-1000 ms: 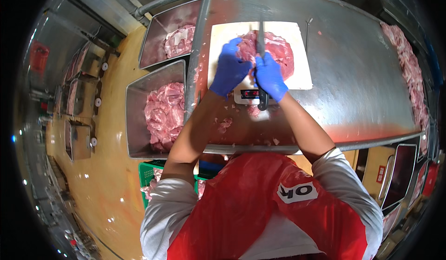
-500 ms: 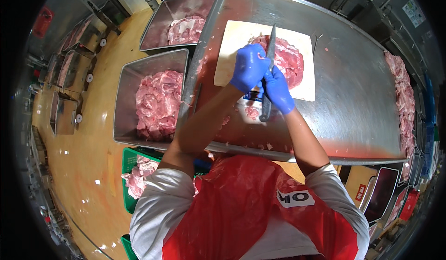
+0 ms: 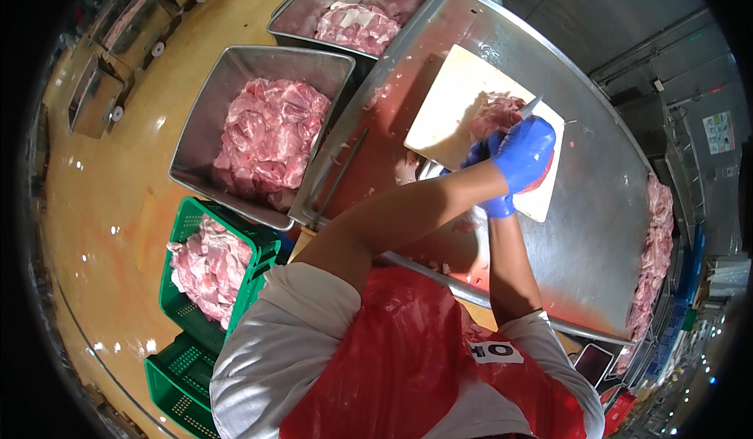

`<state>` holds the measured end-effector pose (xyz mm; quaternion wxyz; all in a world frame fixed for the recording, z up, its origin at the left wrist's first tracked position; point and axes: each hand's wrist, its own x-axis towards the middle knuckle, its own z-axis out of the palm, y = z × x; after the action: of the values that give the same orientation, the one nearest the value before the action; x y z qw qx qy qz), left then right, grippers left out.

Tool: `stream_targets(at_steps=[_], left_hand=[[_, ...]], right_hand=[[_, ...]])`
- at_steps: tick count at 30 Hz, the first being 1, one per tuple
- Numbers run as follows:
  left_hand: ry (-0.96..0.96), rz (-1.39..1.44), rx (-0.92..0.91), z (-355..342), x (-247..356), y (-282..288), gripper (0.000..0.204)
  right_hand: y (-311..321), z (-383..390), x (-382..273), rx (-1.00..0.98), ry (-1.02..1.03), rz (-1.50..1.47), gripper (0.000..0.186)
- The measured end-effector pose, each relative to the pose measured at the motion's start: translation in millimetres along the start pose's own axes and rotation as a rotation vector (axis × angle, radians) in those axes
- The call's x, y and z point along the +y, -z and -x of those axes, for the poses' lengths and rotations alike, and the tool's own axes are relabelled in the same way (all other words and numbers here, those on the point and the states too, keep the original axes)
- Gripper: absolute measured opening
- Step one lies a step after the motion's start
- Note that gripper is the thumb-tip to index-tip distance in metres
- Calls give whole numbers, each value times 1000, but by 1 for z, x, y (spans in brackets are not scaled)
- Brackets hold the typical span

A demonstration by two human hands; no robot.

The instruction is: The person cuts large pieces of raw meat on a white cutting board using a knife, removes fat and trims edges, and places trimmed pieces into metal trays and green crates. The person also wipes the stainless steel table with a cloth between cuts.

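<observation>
In blue gloves, both my hands are together over the right part of a pale cutting board (image 3: 439, 117). My left hand (image 3: 524, 155) is closed, with the bright tip of a knife (image 3: 531, 107) sticking out past its knuckles. Beneath it, my right hand (image 3: 497, 206) is mostly covered by my left hand and forearm; it appears closed round the knife's handle end, which is hidden. A piece of raw meat (image 3: 496, 113) lies on the board under my hands, partly covered by them.
The board rests on a metal table (image 3: 588, 227) with small scraps and a long thin rod (image 3: 343, 174). Left of it stand a metal bin (image 3: 188, 137) of meat and another metal bin (image 3: 294, 15). Green crates (image 3: 169, 290) sit below. Meat lines the right edge (image 3: 655, 251).
The view has turned, so the table looks rotated and further right. My left hand now covers most of the blade and crosses over my right; earlier the blade showed at length.
</observation>
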<state>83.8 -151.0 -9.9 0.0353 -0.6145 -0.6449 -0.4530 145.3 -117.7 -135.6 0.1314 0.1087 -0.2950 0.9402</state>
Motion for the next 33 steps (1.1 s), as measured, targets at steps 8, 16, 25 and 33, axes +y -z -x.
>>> stream_targets(at_steps=[8,16,25,33], left_hand=[[-155,339,-357,33,94,31,17],[-338,120,-115,-37,-10,144,37],[429,-71,168,-64,-222,267,52],[579,708,-167,19,-141,84,52]], right_hand=[[-91,-2,103,695,-229,931,19],[-133,41,27,705,-290,883,23],[-120,148,-136,1155,202,1159,23],[-20,142,-188,997,222,878,26]])
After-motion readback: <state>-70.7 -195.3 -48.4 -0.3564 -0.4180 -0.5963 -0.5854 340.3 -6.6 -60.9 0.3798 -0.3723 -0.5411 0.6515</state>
